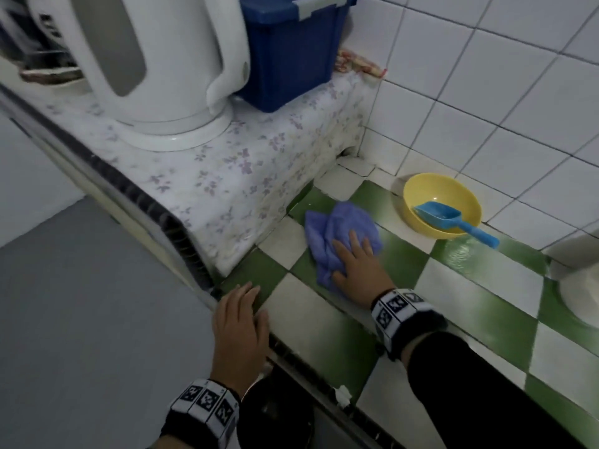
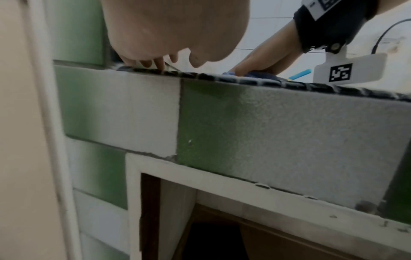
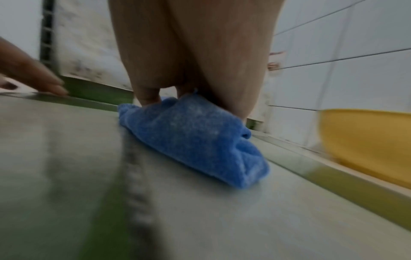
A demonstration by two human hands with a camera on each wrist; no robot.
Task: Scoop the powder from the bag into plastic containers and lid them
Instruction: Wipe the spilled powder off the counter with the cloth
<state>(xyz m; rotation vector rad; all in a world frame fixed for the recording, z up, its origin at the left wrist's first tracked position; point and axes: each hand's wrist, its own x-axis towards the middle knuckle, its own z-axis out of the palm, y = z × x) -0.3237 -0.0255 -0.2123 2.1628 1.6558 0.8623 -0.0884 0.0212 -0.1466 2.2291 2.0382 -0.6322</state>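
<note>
A yellow bowl (image 1: 421, 189) stands on the green and white tiled counter (image 1: 479, 286) by the wall, and a blue scoop (image 1: 440, 215) lies in it with its handle over the rim. My right hand (image 1: 356, 264) presses flat on a crumpled blue cloth (image 1: 337, 228) left of the bowl. The right wrist view shows the fingers (image 3: 146, 95) on top of the cloth (image 3: 191, 137) and the bowl (image 3: 364, 137) at the right. My left hand (image 1: 240, 322) rests open on the counter's front edge, its fingertips (image 2: 160, 65) touching the rim.
A white kettle (image 1: 155, 66) and a blue lidded bin (image 1: 285, 53) stand on a raised ledge under a floral cover (image 1: 227, 176) at the left. White wall tiles (image 1: 486, 92) close the back. A white rounded object (image 1: 580, 286) sits at the right edge. A wet patch (image 1: 463, 251) shines near the scoop handle.
</note>
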